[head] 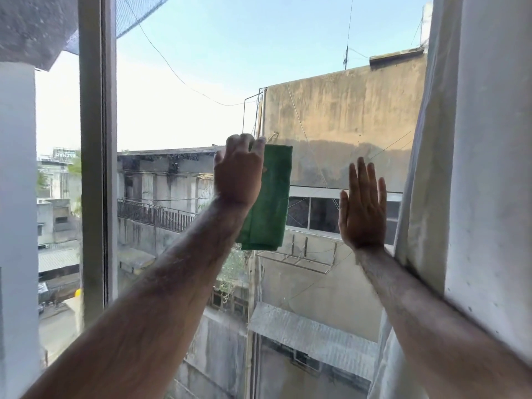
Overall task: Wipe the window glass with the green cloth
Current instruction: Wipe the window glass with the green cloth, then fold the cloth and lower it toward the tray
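Note:
The window glass (pixel 187 110) fills the middle of the head view, with buildings and sky behind it. A folded green cloth (pixel 270 203) hangs flat against the pane near its centre. My left hand (pixel 239 171) grips the cloth's top left edge, fingers curled over it, pressing it to the glass. My right hand (pixel 363 208) is raised to the right of the cloth, palm toward the glass, fingers straight and slightly apart, holding nothing. I cannot tell if that palm touches the pane.
A grey vertical window frame (pixel 96 168) stands to the left of the pane. A white curtain (pixel 426 182) hangs along the right edge, beside my right forearm. A white wall (pixel 17 226) lies at far left.

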Available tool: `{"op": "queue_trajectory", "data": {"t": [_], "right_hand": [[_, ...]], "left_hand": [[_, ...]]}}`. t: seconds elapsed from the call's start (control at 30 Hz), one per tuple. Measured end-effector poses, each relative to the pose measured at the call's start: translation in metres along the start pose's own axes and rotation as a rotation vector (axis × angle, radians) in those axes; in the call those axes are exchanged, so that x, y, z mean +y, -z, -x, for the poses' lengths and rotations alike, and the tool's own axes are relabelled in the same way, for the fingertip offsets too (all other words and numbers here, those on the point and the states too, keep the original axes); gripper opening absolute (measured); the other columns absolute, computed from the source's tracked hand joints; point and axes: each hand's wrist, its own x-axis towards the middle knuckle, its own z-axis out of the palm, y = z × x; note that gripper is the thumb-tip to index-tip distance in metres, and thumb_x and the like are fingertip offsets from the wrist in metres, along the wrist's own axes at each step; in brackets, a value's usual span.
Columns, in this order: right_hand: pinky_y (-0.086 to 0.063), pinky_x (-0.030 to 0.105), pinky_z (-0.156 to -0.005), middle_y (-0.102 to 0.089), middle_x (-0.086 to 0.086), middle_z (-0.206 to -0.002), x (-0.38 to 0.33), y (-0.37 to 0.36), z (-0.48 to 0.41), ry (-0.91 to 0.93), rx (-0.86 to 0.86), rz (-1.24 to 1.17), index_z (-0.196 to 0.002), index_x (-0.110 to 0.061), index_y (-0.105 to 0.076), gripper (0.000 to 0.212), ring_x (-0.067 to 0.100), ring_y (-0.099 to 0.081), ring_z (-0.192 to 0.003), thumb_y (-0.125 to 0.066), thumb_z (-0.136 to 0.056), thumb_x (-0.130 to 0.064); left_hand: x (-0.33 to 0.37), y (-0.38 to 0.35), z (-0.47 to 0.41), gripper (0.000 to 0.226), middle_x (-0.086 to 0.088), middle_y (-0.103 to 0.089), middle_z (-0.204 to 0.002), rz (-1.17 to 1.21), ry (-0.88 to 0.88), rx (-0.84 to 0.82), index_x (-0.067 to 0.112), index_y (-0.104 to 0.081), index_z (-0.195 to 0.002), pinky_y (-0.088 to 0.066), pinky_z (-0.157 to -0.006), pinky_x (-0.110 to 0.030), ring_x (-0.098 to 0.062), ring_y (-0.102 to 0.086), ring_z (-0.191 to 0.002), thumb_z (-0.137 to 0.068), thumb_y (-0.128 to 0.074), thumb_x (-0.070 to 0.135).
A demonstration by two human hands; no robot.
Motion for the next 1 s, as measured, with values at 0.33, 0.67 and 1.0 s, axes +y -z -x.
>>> {"op": "queue_trajectory", "data": {"t": [0.33, 0.67, 1.0], "right_hand": [[-0.06, 0.052, -0.098, -0.068, 0.031, -0.128, -0.045, 0.035, -0.038, -0.092, -0.059, -0.094, -0.127, 0.009, -0.066, 0.062, 0.043, -0.068, -0.115, -0.061, -0.104, -0.048], [-0.066, 0.035, -0.088, -0.079, 0.001, -0.105, -0.116, 0.077, -0.023, -0.451, -0.776, -0.772, -0.125, -0.012, -0.076, 0.054, 0.018, -0.076, -0.09, -0.091, -0.081, -0.038], [-0.07, 0.038, -0.081, -0.086, 0.001, -0.101, -0.139, 0.099, 0.029, -1.072, -0.799, -1.442, -0.114, -0.015, -0.076, 0.024, 0.023, -0.082, -0.097, -0.081, -0.091, -0.017]], "left_hand": [[0.013, 0.017, -0.006, 0.045, -0.029, -0.06, -0.14, 0.101, 0.054, -0.204, 0.001, -0.061, -0.135, -0.061, -0.101, -0.05, -0.042, -0.064, -0.125, -0.092, -0.063, -0.01], [-0.022, 0.064, 0.005, 0.03, -0.014, -0.074, -0.112, 0.681, 0.329, -0.114, 0.002, -0.068, -0.121, -0.056, -0.073, -0.027, -0.018, -0.062, -0.095, -0.093, -0.075, 0.009], [-0.106, 0.076, 0.11, 0.016, -0.007, -0.064, -0.102, 1.158, 0.84, -0.366, 0.012, -0.063, -0.107, -0.059, -0.078, -0.035, -0.026, -0.062, -0.104, -0.095, -0.064, 0.021]]}}
